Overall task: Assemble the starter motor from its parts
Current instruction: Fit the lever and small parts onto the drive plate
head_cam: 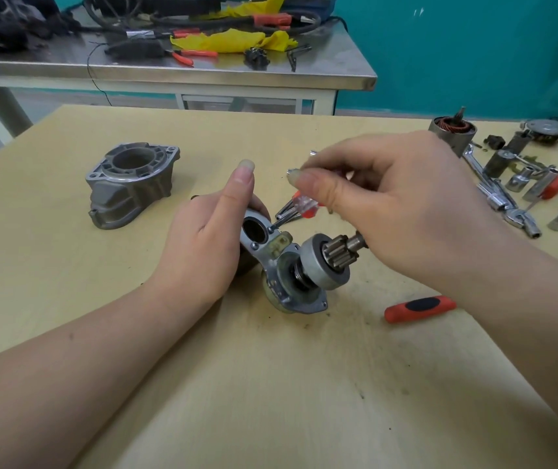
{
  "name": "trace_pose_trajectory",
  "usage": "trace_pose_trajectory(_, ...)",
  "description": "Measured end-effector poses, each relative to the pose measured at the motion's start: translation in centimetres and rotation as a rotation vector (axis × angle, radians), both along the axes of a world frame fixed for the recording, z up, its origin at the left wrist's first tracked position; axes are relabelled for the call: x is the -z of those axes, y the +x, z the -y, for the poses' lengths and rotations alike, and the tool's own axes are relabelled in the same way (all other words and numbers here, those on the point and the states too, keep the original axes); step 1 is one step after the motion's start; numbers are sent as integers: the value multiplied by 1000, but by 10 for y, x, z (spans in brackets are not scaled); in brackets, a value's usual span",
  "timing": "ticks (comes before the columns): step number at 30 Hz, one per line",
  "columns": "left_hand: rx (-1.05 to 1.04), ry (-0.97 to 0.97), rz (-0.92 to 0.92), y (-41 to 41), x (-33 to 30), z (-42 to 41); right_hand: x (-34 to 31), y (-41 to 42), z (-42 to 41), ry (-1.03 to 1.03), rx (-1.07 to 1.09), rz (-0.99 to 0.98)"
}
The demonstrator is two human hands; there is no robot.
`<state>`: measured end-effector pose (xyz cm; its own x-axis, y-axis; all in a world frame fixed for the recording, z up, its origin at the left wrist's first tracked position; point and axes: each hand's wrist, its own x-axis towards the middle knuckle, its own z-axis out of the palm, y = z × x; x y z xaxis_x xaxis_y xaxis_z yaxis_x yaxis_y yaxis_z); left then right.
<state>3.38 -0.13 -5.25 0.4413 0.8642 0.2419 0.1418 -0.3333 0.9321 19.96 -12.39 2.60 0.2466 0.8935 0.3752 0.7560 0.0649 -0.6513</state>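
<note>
The starter motor sub-assembly (293,265) lies on the wooden table at centre, its pinion gear (338,253) pointing right. My left hand (210,238) grips its upper bracket end, index finger raised. My right hand (382,204) pinches a small screwdriver (299,209) with a clear red handle. The screwdriver's tip sits on a screw (270,229) beside the bracket's round opening. The grey cast nose housing (132,182) stands apart at the left.
An orange-and-black tool handle (420,309) lies right of the assembly. Sockets, wrenches and a ratchet (521,184) are spread at the far right, with an armature (452,132) behind them. A steel bench (169,67) with cables stands beyond the table.
</note>
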Motion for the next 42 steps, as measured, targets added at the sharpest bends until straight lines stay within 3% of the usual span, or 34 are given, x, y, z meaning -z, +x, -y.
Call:
trace_pose_trajectory(4,-6,11,5,1,2,-2,2,1,-2,-120,-46,88)
trace_pose_trajectory(11,-11,12,-15,1,-1,0,2,-4,1,51,21,86)
trace_pose_trajectory(16,-18,-1,-30,-1,-4,3,0,-1,-1,-143,-1,208)
trace_pose_trajectory(22,-11,-7,-23,0,-4,4,-5,1,0,-40,47,60)
trace_pose_trajectory(28,-6,14,-35,0,-4,2,-8,0,1,-86,-37,150)
trace_pose_trajectory(42,-40,117,-45,5,0,3,1,-3,-1,-110,119,315)
